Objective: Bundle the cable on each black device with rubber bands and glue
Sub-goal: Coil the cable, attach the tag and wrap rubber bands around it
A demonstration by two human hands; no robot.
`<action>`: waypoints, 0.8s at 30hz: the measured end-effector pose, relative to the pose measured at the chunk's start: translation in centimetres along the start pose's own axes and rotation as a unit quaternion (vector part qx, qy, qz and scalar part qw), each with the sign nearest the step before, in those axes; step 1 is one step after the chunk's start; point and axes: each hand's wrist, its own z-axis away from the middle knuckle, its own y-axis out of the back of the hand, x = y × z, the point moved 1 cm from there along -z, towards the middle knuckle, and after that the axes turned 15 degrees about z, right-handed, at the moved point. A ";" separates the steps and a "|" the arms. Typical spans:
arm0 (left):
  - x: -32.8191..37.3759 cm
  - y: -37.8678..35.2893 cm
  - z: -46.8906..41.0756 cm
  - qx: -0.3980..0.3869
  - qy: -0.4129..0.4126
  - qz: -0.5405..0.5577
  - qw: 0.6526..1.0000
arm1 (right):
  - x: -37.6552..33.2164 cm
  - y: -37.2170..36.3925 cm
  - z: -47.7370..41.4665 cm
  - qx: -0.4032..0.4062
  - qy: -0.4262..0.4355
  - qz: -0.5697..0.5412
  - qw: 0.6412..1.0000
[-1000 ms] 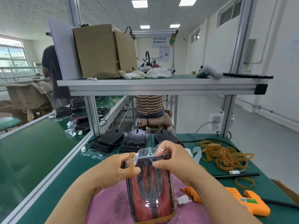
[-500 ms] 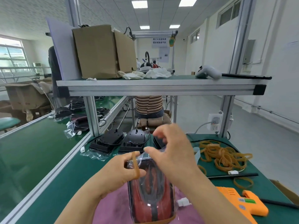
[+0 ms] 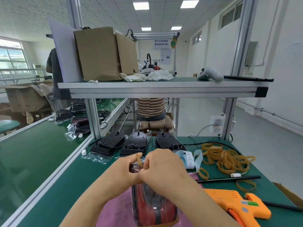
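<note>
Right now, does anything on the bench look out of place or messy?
Nothing is damaged or spilled. The loose rubber bands lie in a tangled heap on the green bench, with strays near the black rod. The orange glue gun lies on its side.

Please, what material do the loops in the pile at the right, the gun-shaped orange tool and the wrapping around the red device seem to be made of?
Loops: probably rubber, matte tan; they lie limp and bent in a loose heap.
Orange tool: looks like moulded hard plastic, with a smooth, slightly glossy shell and slots.
Wrapping: thin clear plastic film, judging by its wrinkles and bright glints over the red device.
</note>
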 end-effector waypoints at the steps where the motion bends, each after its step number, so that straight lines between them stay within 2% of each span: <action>1: -0.1 0.0 0.1 0.003 0.000 -0.006 1.000 | 0.0 0.0 0.1 0.001 0.003 -0.002 1.000; 4: -0.4 0.2 0.3 0.019 0.007 -0.013 1.000 | 0.2 -0.3 0.5 -0.004 -0.005 -0.096 0.995; 7: -0.4 0.3 0.5 -0.001 0.000 0.029 1.000 | 0.5 -0.5 0.5 -0.032 -0.044 -0.229 0.972; 11: 0.1 0.1 0.7 -0.012 -0.027 0.049 0.998 | 0.7 -0.2 0.5 -0.085 -0.052 -0.428 0.898; 14: -0.1 0.3 0.9 -0.015 -0.019 0.031 0.999 | 1.2 0.0 0.3 -0.139 -0.041 -0.557 0.818; 17: -0.3 0.7 1.1 -0.012 -0.010 0.033 0.999 | 2.0 0.8 -0.6 -0.136 -0.043 -0.632 0.762; 19: 0.0 0.8 1.2 -0.007 -0.008 0.018 1.000 | 2.7 1.4 -1.3 -0.107 -0.059 -0.636 0.762; 24: 0.4 0.7 1.4 0.001 -0.012 -0.007 1.000 | 4.4 2.0 -2.4 0.003 -0.149 -0.517 0.843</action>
